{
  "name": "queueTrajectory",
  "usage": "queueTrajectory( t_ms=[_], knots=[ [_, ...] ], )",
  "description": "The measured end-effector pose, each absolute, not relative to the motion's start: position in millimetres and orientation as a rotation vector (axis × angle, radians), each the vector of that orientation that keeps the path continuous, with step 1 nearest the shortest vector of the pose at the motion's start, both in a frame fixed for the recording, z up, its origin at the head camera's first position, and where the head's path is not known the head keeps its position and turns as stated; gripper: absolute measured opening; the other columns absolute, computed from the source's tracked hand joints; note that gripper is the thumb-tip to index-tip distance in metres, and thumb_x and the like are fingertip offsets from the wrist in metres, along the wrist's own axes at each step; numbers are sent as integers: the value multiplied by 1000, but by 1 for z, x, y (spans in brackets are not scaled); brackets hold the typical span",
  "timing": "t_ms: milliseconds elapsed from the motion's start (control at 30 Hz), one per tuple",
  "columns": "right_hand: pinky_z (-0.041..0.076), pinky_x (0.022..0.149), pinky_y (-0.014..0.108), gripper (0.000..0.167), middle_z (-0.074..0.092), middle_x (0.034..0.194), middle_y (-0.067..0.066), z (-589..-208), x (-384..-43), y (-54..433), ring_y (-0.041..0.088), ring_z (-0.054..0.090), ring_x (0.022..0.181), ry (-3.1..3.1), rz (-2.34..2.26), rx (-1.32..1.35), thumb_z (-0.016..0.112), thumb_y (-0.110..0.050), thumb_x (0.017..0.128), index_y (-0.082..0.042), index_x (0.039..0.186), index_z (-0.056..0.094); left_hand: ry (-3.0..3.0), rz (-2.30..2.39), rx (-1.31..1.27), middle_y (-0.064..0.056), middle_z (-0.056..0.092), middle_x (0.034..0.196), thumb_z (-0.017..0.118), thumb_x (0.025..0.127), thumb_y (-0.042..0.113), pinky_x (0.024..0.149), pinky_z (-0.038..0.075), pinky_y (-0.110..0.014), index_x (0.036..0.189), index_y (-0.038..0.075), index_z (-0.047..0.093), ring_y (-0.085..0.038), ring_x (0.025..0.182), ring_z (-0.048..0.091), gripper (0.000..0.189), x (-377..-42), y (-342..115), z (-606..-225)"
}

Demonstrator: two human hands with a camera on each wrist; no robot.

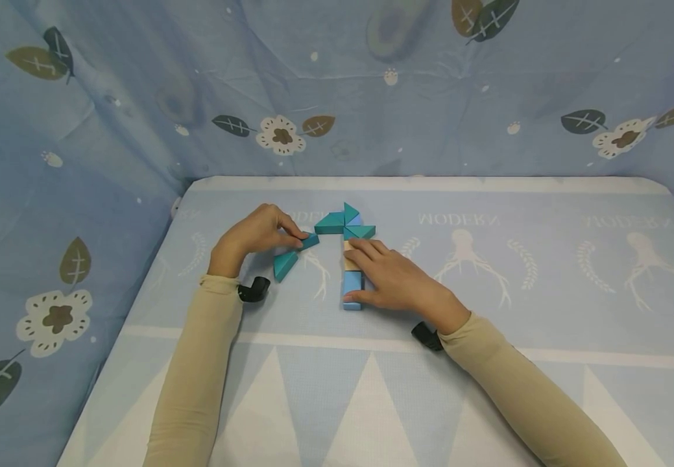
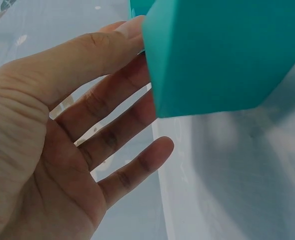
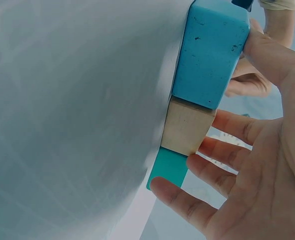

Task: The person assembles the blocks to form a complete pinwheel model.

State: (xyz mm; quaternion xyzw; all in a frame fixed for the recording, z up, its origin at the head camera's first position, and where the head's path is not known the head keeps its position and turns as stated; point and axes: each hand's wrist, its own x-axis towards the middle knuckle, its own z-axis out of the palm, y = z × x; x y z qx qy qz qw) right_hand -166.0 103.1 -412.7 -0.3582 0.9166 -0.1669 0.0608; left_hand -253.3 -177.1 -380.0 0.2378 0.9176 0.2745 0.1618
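My left hand [image 1: 259, 230] pinches a small teal block [image 1: 312, 241] between thumb and fingers, just left of the block arrangement. Close below that hand lies a teal triangular block [image 1: 285, 265], which fills much of the left wrist view. My right hand [image 1: 397, 280] rests along an upright column as seen from above, its fingers fairly straight. In the right wrist view its thumb touches the blue block [image 3: 207, 55], while fingertips meet the plain wooden block [image 3: 187, 125] and the teal block [image 3: 168, 165] beyond. Teal triangular blocks [image 1: 331, 223] fan out pinwheel-like at the column's far end.
A light-blue printed cloth [image 1: 523, 311] covers the table. Behind and to the left hangs a blue curtain [image 1: 430, 130] with leaves and flowers. Black wrist-worn cameras [image 1: 253, 290] sit under both wrists, low over the table.
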Motion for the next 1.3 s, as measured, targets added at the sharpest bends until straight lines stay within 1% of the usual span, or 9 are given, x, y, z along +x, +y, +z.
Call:
queueTrajectory(
  t_ms=[200,500,767,933,1300],
  knots=[
    [42,106,55,79,27,159,12,-412,-166,104,32,29,145,2770,-499,-1075,62,-56,90,-9,149,38,2613,779,695,-7,76,103,79,82,14,81,53,-35,105,12,78,-22,97,67,22,-253,-175,-380],
    [42,106,54,79,27,159,13,-413,-166,104,32,29,145,2764,-515,-1074,62,-56,90,-8,149,38,2591,778,687,-8,75,107,80,82,14,91,54,-41,106,11,77,-24,102,67,25,-251,-168,-380],
    [42,106,54,80,27,159,12,-413,-165,103,32,28,146,2763,-507,-1076,61,-57,91,-8,150,37,2609,706,750,-8,74,108,79,83,13,91,55,-41,109,11,77,-24,104,67,26,-249,-161,-379],
    [42,106,54,80,27,159,13,-412,-165,103,31,28,146,2768,-503,-1077,61,-56,91,-8,149,38,2630,680,762,-8,75,107,78,84,13,90,55,-40,108,9,77,-24,103,67,25,-247,-156,-378],
    [41,108,54,80,26,159,13,-412,-165,103,31,27,146,2762,-508,-1077,61,-57,90,-8,150,37,2663,645,880,-9,75,104,77,85,13,79,57,-35,108,7,76,-22,95,69,24,-245,-150,-379]
  ],
)
